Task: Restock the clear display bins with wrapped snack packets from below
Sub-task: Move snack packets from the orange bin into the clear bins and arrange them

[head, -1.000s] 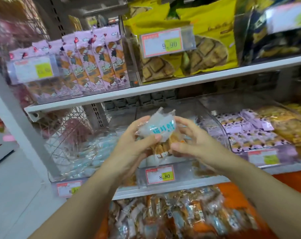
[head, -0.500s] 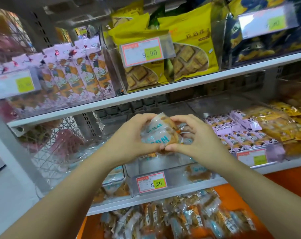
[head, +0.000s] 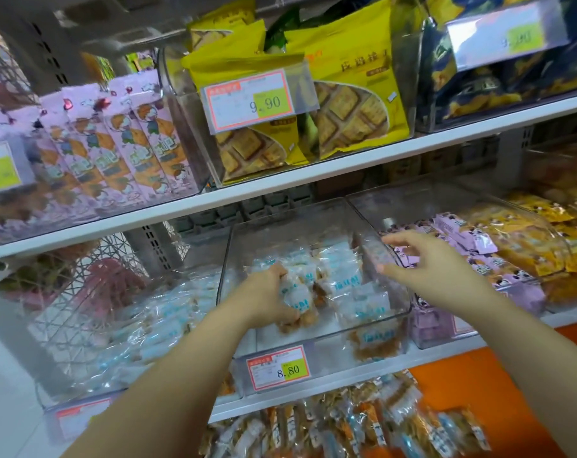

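- Our left hand (head: 267, 300) grips wrapped snack packets (head: 298, 294) inside the clear bin (head: 226, 259), near its front edge.
- Our right hand (head: 424, 271) hovers loose-fingered, holding nothing, over the bin's right edge.

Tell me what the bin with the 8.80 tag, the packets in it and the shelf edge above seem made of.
Bin: clear rigid plastic, probably acrylic, glossy; contents show through and its edges catch glare.
Packets: thin crinkly clear film printed in blue, likely plastic; it wrinkles and glints.
Shelf edge: smooth white, possibly painted metal; cannot tell for sure.
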A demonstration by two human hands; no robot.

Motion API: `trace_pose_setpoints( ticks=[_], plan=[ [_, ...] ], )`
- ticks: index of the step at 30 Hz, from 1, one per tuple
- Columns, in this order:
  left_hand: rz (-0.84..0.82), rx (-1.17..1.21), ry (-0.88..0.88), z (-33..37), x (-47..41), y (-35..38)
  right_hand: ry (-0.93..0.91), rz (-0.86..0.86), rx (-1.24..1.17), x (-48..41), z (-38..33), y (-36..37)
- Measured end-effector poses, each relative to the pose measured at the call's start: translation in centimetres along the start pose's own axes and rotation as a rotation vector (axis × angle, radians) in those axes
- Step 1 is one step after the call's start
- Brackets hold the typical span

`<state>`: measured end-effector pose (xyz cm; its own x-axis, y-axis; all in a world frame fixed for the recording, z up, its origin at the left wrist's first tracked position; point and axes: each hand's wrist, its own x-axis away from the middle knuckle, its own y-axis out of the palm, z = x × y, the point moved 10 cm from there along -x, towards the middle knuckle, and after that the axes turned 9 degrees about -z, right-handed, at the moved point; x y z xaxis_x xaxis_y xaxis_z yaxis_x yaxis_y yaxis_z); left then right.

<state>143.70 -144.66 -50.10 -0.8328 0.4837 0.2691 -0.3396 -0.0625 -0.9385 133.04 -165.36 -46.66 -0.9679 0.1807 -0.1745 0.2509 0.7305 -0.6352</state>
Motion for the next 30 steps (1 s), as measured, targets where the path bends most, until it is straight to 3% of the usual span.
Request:
trace_pose_setpoints(
  ticks=[4, 12, 16, 30],
  plan=[
    [-0.078, 0.084, -0.029, -0.2, -2.6, 2.3, 0.048, -0.099, -0.008, -0.1, 1.1, 1.5],
    [0.093, 0.381, -0.002, 0.4, -3.7, 2.5, 0.015, -0.039, 0.023, -0.4, 1.1, 1.3],
    [0.194, 0.422, -0.117, -0.7, -2.9, 2.1, 0.009, -0.039, 0.016, -0.3, 1.1, 1.4],
    [-0.032, 0.754, -0.103, -1.1, -3.6, 4.8, 0.043, -0.009, 0.019, -0.1, 0.9, 1.6]
  ],
)
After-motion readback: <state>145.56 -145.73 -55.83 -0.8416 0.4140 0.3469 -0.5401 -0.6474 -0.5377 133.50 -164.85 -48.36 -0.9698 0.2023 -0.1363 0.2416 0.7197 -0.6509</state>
